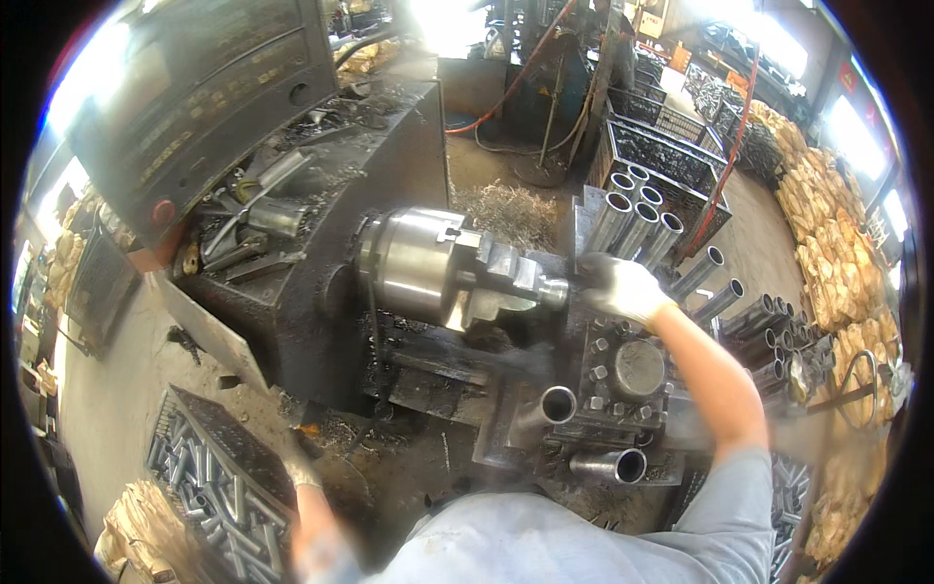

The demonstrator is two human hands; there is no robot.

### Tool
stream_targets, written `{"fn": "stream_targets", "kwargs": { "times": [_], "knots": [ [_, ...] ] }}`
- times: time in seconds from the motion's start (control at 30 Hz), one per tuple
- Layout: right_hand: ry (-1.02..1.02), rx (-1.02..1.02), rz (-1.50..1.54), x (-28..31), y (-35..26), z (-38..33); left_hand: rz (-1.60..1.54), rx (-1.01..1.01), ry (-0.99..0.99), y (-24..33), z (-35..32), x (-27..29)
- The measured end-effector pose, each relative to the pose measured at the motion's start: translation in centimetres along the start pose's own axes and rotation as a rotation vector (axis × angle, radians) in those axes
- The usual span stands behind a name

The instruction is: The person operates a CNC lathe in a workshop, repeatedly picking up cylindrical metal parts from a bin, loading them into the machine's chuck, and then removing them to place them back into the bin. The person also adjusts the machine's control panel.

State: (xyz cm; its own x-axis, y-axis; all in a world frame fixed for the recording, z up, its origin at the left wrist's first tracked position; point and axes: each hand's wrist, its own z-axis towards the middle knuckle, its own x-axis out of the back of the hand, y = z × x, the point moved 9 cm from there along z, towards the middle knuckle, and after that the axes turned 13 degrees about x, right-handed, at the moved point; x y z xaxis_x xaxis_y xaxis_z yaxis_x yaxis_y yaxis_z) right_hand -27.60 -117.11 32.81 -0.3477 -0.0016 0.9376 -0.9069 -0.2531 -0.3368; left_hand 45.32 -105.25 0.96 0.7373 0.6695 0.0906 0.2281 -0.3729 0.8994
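Observation:
A steel lathe chuck (418,258) stands in the middle, its jaws around a short metal tube (554,293) that sticks out to the right. My right hand (628,289), in a whitish glove, is just right of the tube's end, above the tool post (637,370). Its fingers look curled; what they hold, if anything, is hidden. Several upright steel tubes (637,232) stand just beyond it. My left hand (301,465), gloved and blurred, hangs low on the left beside a crate of cut tubes (209,501); its fingers do not show clearly.
Two loose tubes (557,405) (623,465) lie near the tool post. The lathe headstock (360,185) carries metal scraps and chips. Dark crates (662,156) stand at the far right, with stacked tan sacks (827,234) beyond. More tubes (769,341) stand at right.

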Motion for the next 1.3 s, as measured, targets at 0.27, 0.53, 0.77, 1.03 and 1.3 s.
{"fn": "stream_targets", "kwargs": {
  "times": [0.27,0.53,0.77,1.03,1.3],
  "knots": [
    [0.938,-0.399,0.471,4.5,-2.9,-29.1,0.398,-1.540,0.285,34.1,-25.5,-8.9],
    [0.890,-0.451,0.381,-2.2,-8.2,-38.0,1.309,-0.973,0.348,52.4,-12.5,-24.4],
    [0.592,-0.509,0.332,-6.0,-9.2,-38.8,0.353,-1.555,-0.140,34.4,-31.8,-15.3],
    [0.309,-0.193,0.486,-11.3,-9.3,-29.0,1.333,-0.156,-0.645,-9.6,-33.9,-2.3],
    [0.204,-0.034,1.196,-19.6,-22.2,-28.6,1.178,-0.158,-0.435,-13.2,-36.6,12.6]
  ]
}}
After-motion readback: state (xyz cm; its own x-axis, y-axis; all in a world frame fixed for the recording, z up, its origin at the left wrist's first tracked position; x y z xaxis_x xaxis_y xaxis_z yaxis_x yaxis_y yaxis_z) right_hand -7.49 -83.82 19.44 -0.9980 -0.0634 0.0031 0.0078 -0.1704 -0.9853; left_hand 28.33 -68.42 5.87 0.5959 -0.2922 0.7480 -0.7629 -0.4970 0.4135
